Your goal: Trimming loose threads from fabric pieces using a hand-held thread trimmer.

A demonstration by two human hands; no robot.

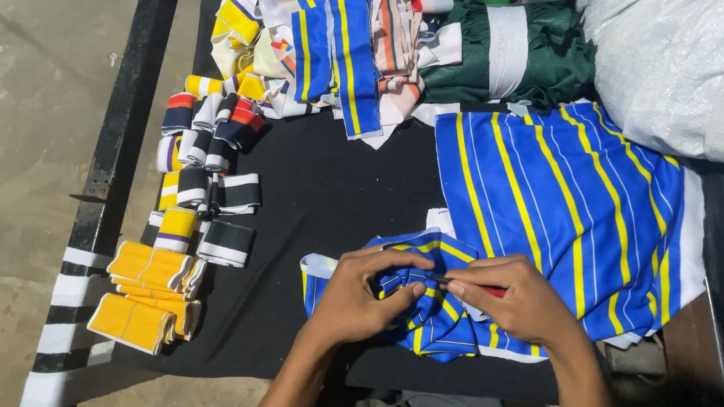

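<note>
At counter (335, 200) front, left hand (359, 300) bunches one blue yellow-striped collar strip (422, 317), grip pinching cloth. Right hand (520, 301) pinches a red-black tool (482, 288), tip hidden in folds. Three yellow bundles (150, 293) left; heap (329, 25) uncountable.

My forearms reach forward, converging; my left hand (358, 297) curls with fingers bunched; my right hand (518, 298) pinches, fingertips nearly meeting the left.
</note>
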